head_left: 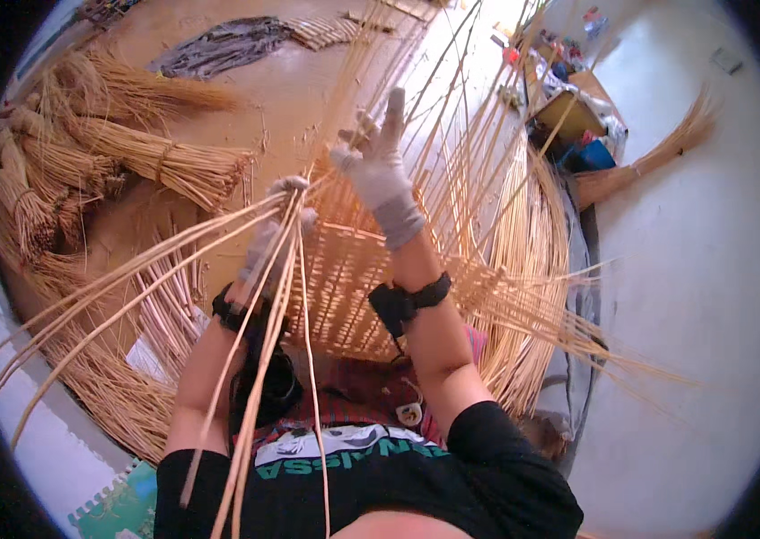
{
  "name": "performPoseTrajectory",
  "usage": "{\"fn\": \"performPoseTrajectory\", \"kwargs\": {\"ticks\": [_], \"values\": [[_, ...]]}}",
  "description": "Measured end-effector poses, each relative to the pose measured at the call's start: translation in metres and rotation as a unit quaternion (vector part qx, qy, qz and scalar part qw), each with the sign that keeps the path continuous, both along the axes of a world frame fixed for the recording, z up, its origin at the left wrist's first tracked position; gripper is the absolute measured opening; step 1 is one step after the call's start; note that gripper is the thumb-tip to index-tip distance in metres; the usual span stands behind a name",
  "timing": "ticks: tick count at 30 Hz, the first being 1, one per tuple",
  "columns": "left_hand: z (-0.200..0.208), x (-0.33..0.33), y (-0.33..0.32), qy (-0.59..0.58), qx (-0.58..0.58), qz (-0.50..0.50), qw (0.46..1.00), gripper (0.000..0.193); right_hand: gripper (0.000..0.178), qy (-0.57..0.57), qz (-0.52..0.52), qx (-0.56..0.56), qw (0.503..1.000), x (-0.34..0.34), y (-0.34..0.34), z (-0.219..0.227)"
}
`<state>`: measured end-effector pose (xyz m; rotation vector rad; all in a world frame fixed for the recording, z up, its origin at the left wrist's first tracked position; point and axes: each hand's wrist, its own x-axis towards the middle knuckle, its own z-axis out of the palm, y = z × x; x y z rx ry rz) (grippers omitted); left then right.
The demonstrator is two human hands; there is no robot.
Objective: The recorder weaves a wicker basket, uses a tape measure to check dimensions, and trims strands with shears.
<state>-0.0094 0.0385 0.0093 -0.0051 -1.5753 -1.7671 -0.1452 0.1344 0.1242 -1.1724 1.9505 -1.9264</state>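
Woven wicker panel [335, 292] between the forearms, loose canes spilling across the view.
The gloved left hand [265, 244] is closed on a fan of strands [288, 217] that crosses in front of its forearm and the dark shirt [380, 499]; the gloved right hand [382, 180] raises one finger above the panel, and whether it pinches a cane I cannot tell. Tied bundles [160, 162] crowd the left, long canes [510, 368] the right; beyond stand a blue container [591, 154] and a brushy sheaf [654, 160] by the wall.
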Motion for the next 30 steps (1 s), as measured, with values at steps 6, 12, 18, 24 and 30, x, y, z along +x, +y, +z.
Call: {"fn": "performPoseTrajectory", "kwargs": {"ticks": [6, 12, 18, 24, 30], "values": [[0.006, 0.006, 0.007, -0.023, 0.038, -0.001, 0.999, 0.051, 0.069, -0.112, 0.019, -0.197, 0.974, 0.015, 0.053, -0.028], [0.001, 0.023, 0.013, -0.173, -0.010, 0.057, 0.983, 0.054, 0.020, -0.201, -0.151, -0.199, 0.947, 0.086, 0.141, -0.086], [0.020, 0.049, 0.068, -0.004, -0.192, 0.090, 0.977, 0.023, 0.015, -0.322, -0.267, -0.163, 0.894, 0.066, 0.178, -0.094], [0.057, -0.017, 0.064, -0.384, -0.093, -0.102, 0.913, 0.032, 0.018, -0.274, -0.257, -0.119, 0.919, 0.052, 0.179, -0.084], [0.051, -0.013, 0.075, -0.365, -0.079, -0.038, 0.927, 0.042, 0.065, 0.405, -0.236, 0.071, 0.880, -0.014, 0.080, 0.007]]}}
